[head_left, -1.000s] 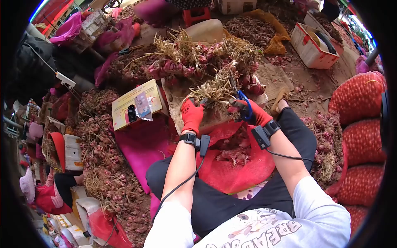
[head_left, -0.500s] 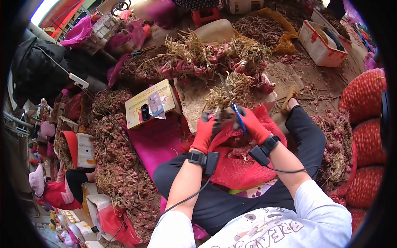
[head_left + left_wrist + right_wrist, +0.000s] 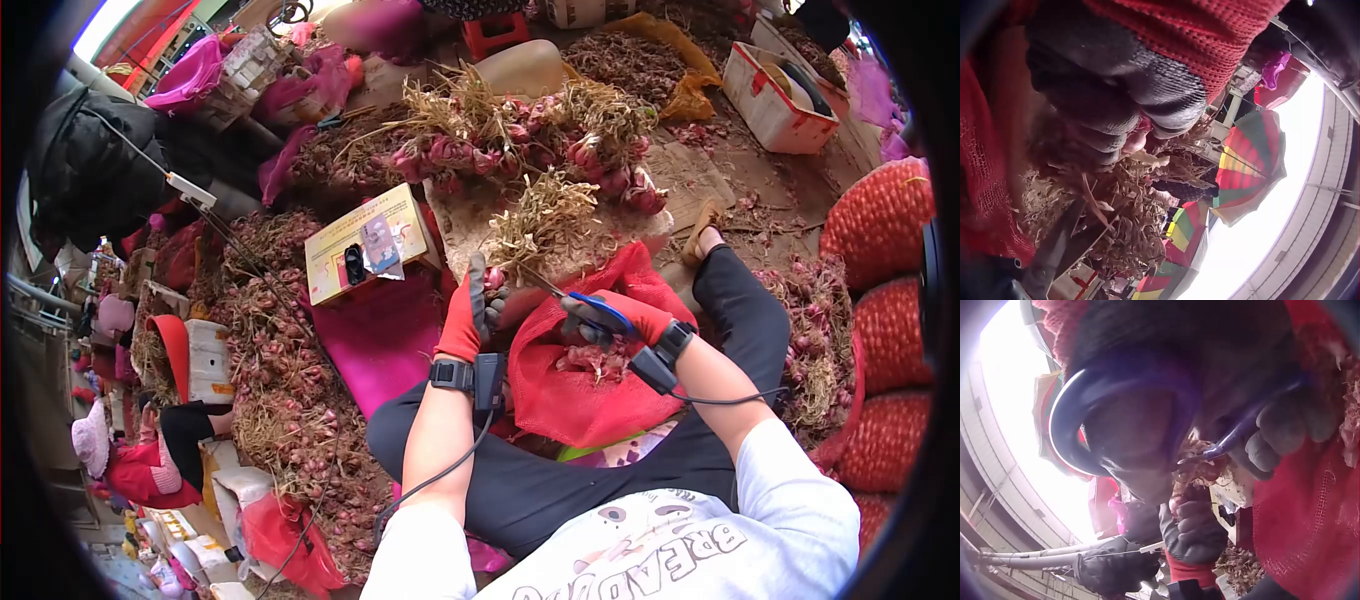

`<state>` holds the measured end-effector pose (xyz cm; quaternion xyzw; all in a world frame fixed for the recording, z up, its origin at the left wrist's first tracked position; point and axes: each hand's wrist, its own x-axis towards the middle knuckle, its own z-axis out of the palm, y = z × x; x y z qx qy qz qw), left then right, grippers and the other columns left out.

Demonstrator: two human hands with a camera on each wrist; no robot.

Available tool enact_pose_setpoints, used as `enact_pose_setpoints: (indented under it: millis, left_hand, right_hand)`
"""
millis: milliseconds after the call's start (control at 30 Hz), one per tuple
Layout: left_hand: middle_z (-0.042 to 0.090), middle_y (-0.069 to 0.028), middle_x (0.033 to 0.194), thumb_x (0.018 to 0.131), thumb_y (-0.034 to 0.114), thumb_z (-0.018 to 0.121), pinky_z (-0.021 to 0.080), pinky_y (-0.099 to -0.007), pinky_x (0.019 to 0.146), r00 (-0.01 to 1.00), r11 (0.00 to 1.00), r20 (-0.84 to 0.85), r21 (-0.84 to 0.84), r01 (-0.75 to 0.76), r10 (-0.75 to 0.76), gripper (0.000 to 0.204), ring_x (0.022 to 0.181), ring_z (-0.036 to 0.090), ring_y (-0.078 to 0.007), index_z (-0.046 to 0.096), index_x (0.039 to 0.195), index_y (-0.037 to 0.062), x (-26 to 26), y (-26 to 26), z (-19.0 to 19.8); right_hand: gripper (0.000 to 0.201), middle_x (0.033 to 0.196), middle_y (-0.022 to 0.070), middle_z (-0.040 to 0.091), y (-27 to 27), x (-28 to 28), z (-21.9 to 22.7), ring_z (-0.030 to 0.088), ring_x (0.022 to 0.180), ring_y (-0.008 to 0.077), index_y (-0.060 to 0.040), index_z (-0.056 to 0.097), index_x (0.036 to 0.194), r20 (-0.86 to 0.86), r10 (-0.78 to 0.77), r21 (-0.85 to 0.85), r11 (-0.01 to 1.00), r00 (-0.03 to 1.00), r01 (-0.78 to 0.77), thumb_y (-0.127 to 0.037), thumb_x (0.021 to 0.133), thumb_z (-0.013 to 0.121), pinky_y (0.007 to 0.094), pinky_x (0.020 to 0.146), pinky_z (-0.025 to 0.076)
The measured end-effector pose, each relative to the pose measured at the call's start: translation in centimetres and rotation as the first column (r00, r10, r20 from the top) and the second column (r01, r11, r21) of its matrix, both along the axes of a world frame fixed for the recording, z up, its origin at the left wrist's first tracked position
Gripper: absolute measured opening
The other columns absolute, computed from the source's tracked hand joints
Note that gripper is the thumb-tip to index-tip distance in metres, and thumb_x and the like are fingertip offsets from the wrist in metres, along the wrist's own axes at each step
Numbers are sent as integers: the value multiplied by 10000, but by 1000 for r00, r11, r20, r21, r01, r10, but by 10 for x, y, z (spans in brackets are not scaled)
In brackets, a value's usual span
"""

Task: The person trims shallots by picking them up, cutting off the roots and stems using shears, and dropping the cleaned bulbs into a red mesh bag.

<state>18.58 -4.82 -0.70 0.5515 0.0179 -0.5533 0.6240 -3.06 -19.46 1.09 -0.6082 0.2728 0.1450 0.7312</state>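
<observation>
Seated at an open-air stall, pinching small reddish bulbs (image 3: 1135,140) in the curled, gloved fingers of the left hand (image 3: 472,312), with dry stalks (image 3: 1135,225) spilling past the grip. Clasping blue-handled scissors (image 3: 1060,431) in the right hand (image 3: 645,318), with the blades angled toward the stalks beside the left hand — whether in contact with the stalks, impossible to tell. Working low over a red mesh bag (image 3: 545,390), just in front of a pale slab (image 3: 460,215) bearing a loose straw-coloured tangle (image 3: 548,215), with more bunches (image 3: 450,150) heaped along the slab's far side. Likely to prove light in the hand: firm and rounded at the bulb, papery and a little slippery over the skin, brittle and springy through the stalks. Best taken at the neck, just above the bulbs, with enough pressure to keep the bunch together but not so much as to bruise flesh or shed skin. Stiff by contrast at the scissors, and best held through the blue loops — well behind the blades, with left fingertips kept clear.
</observation>
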Motion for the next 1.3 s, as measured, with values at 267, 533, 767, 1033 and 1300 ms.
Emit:
enact_pose_setpoints:
  millis: [267,533,767,1033,1300]
  left_hand:
    - [506,31,650,896,569,546,286,-181,400,977,997,208,-66,-40,52,417,476,393,-50,532,779,169,-5,-2,5]
    - [595,-20,889,910,329,624,484,-215,638,974,936,216,-352,18,63,262,715,546,-86,566,1028,103,5,14,0]
    - [600,-61,1031,874,68,634,510,-265,798,633,915,689,-396,-78,353,405,874,591,-140,497,1255,55,-72,41,15]
    - [586,-152,1188,965,367,509,557,-289,689,886,828,-451,-533,-173,-105,389,919,634,-254,521,1181,44,-110,59,31]
    - [609,-124,1136,940,291,583,575,-280,713,784,866,-621,-387,-315,8,302,970,623,-240,585,1091,29,-123,62,-5]
  right_hand:
    - [445,557,-4,524,-30,40,-25,457,483,74,-57,720,843,198,-12,-253,965,980,63,-494,820,642,260,428,339]
    - [554,512,-29,468,-57,45,-26,437,416,80,-72,655,759,61,-74,-131,988,995,81,-625,751,684,255,393,306]
    - [454,567,-49,499,-23,-37,-17,460,448,47,-90,653,841,-72,-317,-88,947,946,310,-543,851,632,210,404,351]
    - [714,635,150,610,-96,65,-44,615,585,257,86,646,801,148,-91,-681,712,985,169,-625,789,581,421,541,447]
    - [567,851,211,678,-58,6,20,666,806,340,35,687,881,12,-26,-955,297,1000,19,-498,727,571,392,772,514]
